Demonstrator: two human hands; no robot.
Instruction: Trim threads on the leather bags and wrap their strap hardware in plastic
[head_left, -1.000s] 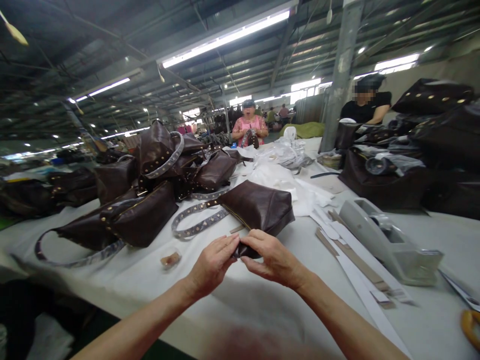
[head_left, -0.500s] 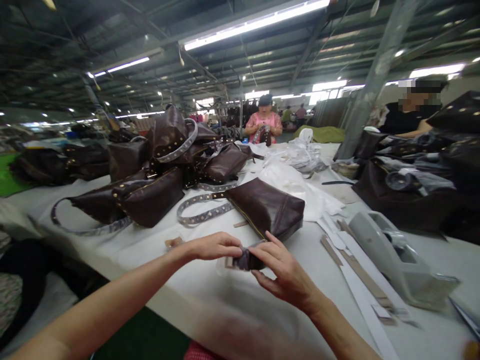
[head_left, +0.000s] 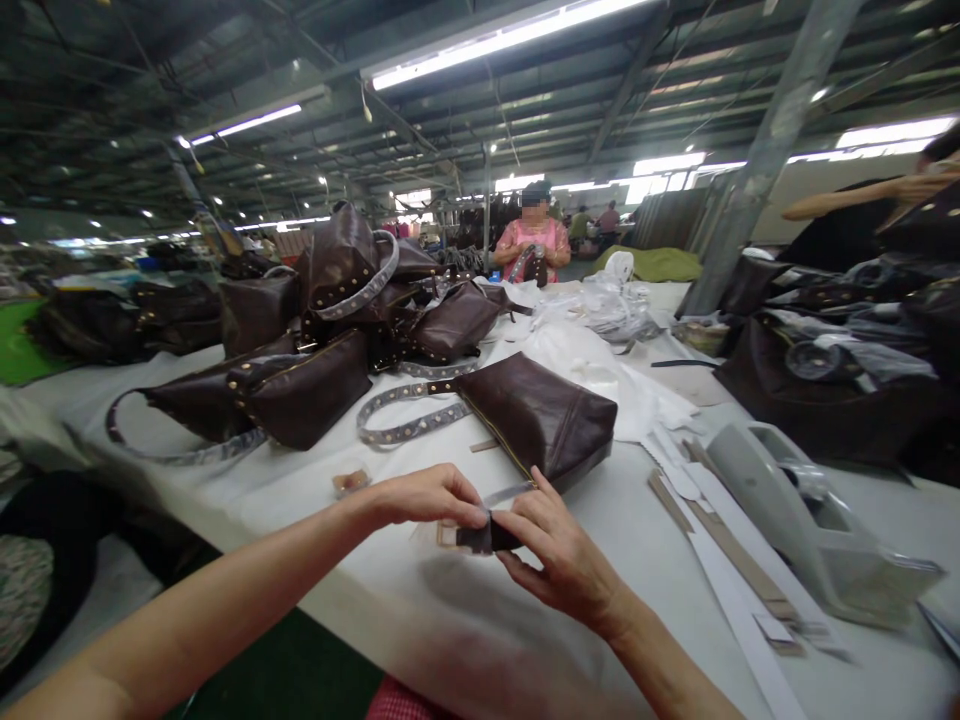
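Just in front of me, my left hand (head_left: 435, 497) pinches the end of a short dark strap (head_left: 475, 540). A pale, squarish buckle-like piece (head_left: 448, 535), partly wrapped in clear film, sticks out at that end. My right hand (head_left: 559, 555) grips the strap from the other side, thumb below and fingers above. Right behind the hands lies a dark brown leather handbag (head_left: 536, 410) on its side, its zipper edge towards me. From its left end loops a studded handle (head_left: 412, 425) covered in film. A thin clear strip shows between my hands and the bag.
Dark handbags (head_left: 315, 385) are heaped at left. A grey tape dispenser (head_left: 806, 530) stands at right beside white and brown strips (head_left: 720, 560). Clear plastic (head_left: 600, 310) lies farther back. A co-worker in pink (head_left: 529, 245) stands opposite; another person's arm (head_left: 840, 200) shows at right.
The strap has turned in my fingers and shows a flatter dark face, and a clear strip now shows behind it. At right, the co-worker's arms have come up.
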